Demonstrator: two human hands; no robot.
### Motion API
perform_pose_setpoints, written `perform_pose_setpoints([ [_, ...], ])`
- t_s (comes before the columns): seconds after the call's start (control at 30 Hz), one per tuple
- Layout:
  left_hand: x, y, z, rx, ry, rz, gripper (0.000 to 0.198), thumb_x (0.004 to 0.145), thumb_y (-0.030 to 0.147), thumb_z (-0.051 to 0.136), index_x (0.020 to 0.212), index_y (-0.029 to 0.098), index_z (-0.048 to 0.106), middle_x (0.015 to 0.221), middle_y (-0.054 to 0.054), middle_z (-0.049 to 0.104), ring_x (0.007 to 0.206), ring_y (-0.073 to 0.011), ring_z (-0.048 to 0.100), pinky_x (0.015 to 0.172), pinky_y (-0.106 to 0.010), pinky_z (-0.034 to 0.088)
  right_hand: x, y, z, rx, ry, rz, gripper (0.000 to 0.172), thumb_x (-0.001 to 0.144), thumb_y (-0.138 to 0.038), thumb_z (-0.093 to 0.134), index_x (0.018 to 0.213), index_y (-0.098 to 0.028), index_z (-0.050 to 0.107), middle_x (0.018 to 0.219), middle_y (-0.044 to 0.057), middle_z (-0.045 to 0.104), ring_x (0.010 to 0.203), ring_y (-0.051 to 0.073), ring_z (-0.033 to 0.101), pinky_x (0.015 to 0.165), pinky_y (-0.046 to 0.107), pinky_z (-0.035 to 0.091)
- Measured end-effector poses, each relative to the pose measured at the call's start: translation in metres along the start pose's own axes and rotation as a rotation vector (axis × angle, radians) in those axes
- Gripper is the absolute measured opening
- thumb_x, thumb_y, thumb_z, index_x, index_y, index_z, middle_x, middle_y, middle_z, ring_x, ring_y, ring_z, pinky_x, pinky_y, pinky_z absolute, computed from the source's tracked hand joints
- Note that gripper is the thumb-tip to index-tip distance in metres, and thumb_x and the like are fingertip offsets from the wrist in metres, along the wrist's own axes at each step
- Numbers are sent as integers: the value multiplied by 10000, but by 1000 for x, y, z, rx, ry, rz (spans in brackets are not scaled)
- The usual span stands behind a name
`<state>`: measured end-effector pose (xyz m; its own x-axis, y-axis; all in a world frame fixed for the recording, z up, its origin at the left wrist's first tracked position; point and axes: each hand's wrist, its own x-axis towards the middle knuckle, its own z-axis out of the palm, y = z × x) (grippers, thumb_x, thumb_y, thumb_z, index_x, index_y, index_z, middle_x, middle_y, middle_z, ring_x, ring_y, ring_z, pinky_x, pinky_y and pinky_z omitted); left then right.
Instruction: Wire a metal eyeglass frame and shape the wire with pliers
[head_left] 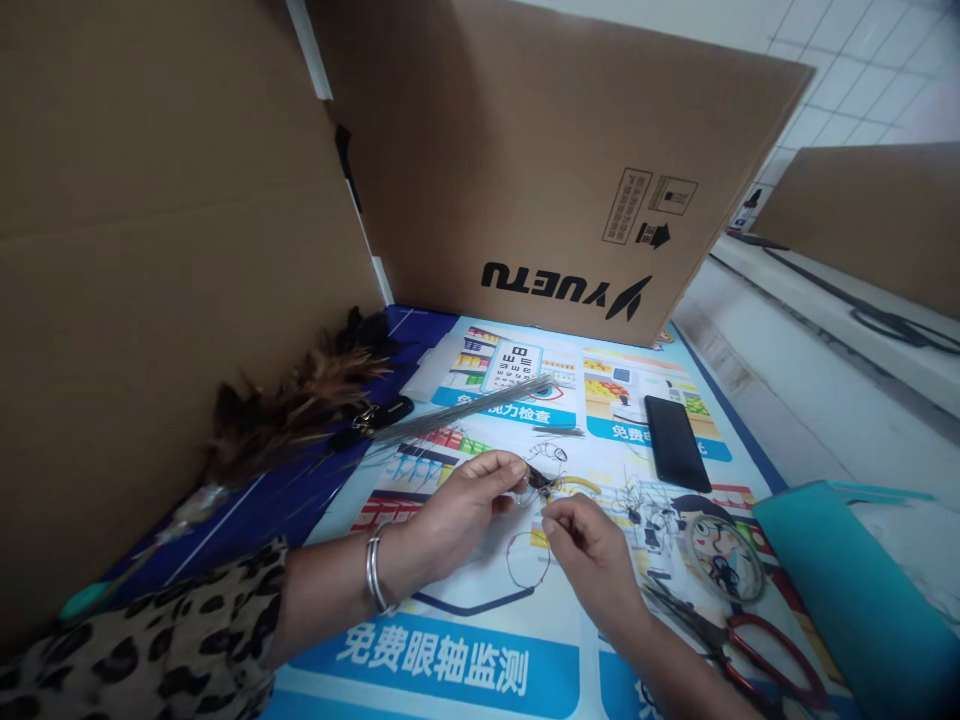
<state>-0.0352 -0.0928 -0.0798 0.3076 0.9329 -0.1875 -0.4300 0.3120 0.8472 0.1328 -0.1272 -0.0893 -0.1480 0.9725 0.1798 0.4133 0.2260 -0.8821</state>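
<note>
My left hand (472,505) is closed in a pinch, thumb against forefinger; what lies between the tips is too small to make out. Just beyond those fingertips is a pair of pliers (579,485) with yellow handles and a dark head. Facing it from the right, my right hand (589,550) also pinches, its fingertips at the edge of a thin wire loop (508,562) with small reddish spots. The loop hangs or lies between the hands, above the printed table cover (465,595); I cannot tell whether it touches the cover.
A bundle of thin wires (465,408) and brown feathers (300,385) lie left. Rightward are a black phone-like slab (677,443), tangled dark wire pieces (637,505), a clear round dish (724,560), red-handled scissors (772,640) and a teal case (855,580). Cardboard panels (555,150) stand behind and left.
</note>
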Motion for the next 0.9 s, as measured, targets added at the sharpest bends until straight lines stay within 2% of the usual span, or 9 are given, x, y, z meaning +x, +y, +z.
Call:
perform_pose_setpoints([
  [0.23,0,-1,1,-31,4,6,105,780,275,624,788,172,607,766,-1,544,720,-107,481,685,-237,358,-4,1,4,-50,-13,-122,195,812,-186,514,970,-190,629,702,9,507,617,129,493,570,250,403],
  [0.43,-1,-1,1,-58,1,-17,107,774,271,631,778,169,598,760,-5,559,710,-108,498,665,-230,365,-5,-1,4,-59,-10,-142,213,807,-170,510,972,-213,637,719,20,536,647,142,513,593,259,412],
  [0.57,-1,0,2,-64,-12,-31,123,792,263,615,740,165,563,740,-8,545,720,-114,495,663,-235,366,-5,-1,0,-16,30,-69,163,805,-191,514,903,-199,644,728,21,551,634,137,512,591,257,405],
  [0.77,-1,-1,3,-71,-33,-30,125,806,274,599,763,161,565,747,-17,552,713,-122,499,655,-248,365,0,3,-4,251,119,206,170,803,-292,544,909,-180,616,731,15,580,619,135,495,552,242,391],
  [0.9,-1,-2,3,-71,-37,-51,116,802,269,607,778,162,569,754,-16,559,692,-117,496,643,-247,360,3,6,-5,366,118,250,199,775,-311,580,911,-175,631,771,23,602,653,140,505,578,245,395],
])
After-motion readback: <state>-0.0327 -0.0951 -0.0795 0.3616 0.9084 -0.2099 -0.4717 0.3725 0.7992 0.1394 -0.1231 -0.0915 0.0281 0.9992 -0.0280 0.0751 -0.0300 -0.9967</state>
